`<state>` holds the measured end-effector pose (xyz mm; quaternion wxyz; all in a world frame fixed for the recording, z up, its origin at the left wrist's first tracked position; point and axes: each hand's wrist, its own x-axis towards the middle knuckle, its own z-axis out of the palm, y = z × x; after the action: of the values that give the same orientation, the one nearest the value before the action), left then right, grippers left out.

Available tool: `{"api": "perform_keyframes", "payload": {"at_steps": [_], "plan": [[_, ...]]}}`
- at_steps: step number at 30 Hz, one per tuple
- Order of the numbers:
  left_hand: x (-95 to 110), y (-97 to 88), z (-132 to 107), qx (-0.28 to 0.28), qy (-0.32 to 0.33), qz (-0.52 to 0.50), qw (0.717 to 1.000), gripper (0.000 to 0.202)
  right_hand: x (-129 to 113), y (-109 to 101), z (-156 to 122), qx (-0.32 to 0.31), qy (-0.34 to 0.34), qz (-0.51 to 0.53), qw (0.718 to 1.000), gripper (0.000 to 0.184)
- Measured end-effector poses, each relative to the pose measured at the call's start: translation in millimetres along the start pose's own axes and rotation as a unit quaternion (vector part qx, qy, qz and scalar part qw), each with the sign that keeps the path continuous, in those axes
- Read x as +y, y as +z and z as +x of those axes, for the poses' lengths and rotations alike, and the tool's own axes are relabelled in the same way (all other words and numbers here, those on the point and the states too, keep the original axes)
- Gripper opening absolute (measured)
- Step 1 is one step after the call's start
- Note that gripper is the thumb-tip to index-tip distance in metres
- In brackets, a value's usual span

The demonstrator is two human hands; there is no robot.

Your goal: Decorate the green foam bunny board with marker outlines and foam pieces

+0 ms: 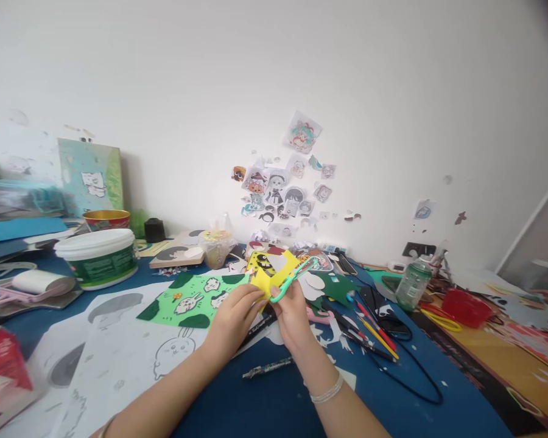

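My left hand pinches the lower edge of a yellow foam sheet with a dark cartoon face on it, held above the desk. My right hand is closed round the handles of mint-green scissors, whose blades reach up to the right across the yellow sheet. Just left of my hands lies a light green sheet with small white animal drawings. A black pen lies on the blue mat below my wrists.
A white tub with a green label and a lint roller stand at left. White drawing sheets cover the near left. Pens and pencils, a black cable, a green bottle and a red tray lie at right. Stickers dot the wall.
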<state>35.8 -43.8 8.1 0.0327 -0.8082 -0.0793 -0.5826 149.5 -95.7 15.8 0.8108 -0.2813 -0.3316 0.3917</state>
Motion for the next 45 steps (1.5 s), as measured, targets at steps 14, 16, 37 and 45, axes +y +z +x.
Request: {"api": "perform_keyframes", "payload": {"at_steps": [14,16,37,45], "plan": [[3,1.1,-1,-0.015,-0.002,0.009,1.0,0.014,4,-2,0,0.0,-0.059,-0.036,0.998,0.051],[5,1.6,-1,-0.013,-0.03,-0.003,0.999,0.013,3,-1,-2,-0.005,-0.062,-0.042,0.997,0.047],[2,0.0,6,-0.063,-0.388,-0.15,0.907,0.026,-1,-13,8,0.014,-0.09,-0.192,0.977,0.047],[3,-0.3,1,-0.074,-0.078,0.067,0.992,0.017,3,6,-8,-0.015,-0.026,-0.115,0.993,0.052]]}}
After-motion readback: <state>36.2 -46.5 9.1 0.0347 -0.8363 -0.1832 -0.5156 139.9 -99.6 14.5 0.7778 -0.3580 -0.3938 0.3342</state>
